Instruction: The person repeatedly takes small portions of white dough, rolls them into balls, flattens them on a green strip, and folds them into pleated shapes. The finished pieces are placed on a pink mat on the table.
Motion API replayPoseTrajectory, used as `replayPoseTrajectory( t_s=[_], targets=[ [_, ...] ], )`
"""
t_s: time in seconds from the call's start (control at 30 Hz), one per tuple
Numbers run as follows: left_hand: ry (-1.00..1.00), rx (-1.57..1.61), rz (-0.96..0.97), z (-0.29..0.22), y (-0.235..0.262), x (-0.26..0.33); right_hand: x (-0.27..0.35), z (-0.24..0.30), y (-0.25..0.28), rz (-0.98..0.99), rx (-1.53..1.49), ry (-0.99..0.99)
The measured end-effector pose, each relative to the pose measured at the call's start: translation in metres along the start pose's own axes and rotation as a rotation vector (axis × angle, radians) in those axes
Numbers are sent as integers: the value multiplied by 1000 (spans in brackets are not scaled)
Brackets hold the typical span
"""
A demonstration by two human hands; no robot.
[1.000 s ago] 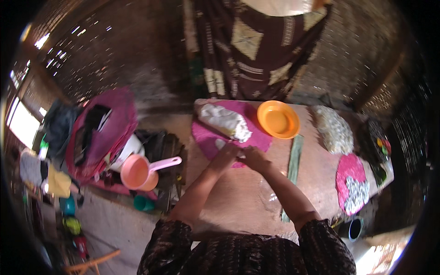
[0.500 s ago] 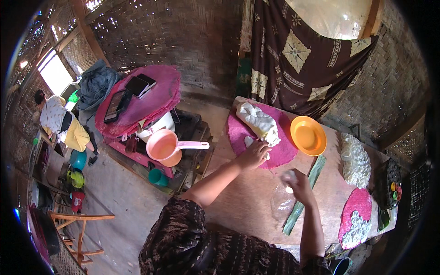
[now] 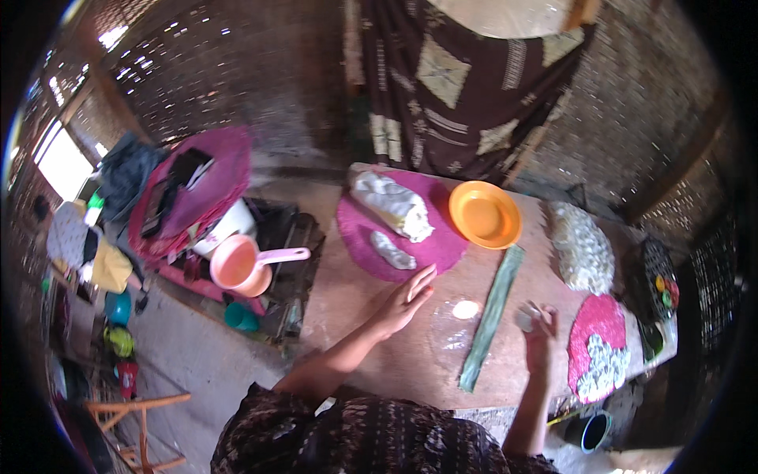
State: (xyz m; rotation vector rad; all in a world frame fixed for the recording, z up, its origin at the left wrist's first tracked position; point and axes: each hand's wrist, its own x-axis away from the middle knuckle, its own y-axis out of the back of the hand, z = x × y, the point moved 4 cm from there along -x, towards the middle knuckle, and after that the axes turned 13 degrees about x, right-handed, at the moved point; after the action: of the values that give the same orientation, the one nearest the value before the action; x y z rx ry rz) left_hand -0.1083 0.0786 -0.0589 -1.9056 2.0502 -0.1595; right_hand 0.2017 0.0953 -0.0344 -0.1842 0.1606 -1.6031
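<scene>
**Two hands over the wooden table, one small dough piece pinched in the right**

Right hand [image 3: 540, 336]: fingers closed around a small pale dough lump [image 3: 525, 318], held just above the table's [image 3: 371, 276] right half, close to the long green leaf strip [image 3: 491, 316]. Grip looks like a pinch; the lump is mostly covered by fingertips.

Left hand [image 3: 407, 299]: flat, fingers extended, palm down on the tabletop. Holding nothing. It sits just below the rim of the round magenta tray [image 3: 442, 245], fingertips near it but contact with the tray is unclear.

Between the hands: one flattened pale dough disc [image 3: 465, 309] lying on a clear plastic sheet [image 3: 450, 336], just left of the leaf strip. Sheet looks floury.

On the magenta tray: a big white dough mass [image 3: 392, 205] in wrapping and a smaller white roll [image 3: 392, 250] next to it.

Further out on the table: an orange bowl [image 3: 485, 214] touching the tray's right edge; a heap of white pieces [image 3: 582, 251] to the right; a second pink tray [image 3: 588, 328] with white pieces [image 3: 598, 371] near the right hand.

Off the table, left side: a pink ladle-style scoop [image 3: 241, 265] with handle, a teal cup [image 3: 239, 317], a large magenta basket [image 3: 217, 178] with dark items. A patterned dark cloth [image 3: 466, 87] hangs behind the table.
</scene>
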Motion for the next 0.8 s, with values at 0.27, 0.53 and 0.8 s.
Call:
replayPoseTrajectory(
  t_s=[0.27,0.53,0.8],
  targets=[
    [683,1239,-358,53,-43,11,-66,-12,-101,215,1404,573],
    [553,1200,-170,41,-4,9,-189,-81,-78,216,1932,503],
    [449,1115,-250,37,16,6,-207,-94,-87,232,1923,494]
  ],
)
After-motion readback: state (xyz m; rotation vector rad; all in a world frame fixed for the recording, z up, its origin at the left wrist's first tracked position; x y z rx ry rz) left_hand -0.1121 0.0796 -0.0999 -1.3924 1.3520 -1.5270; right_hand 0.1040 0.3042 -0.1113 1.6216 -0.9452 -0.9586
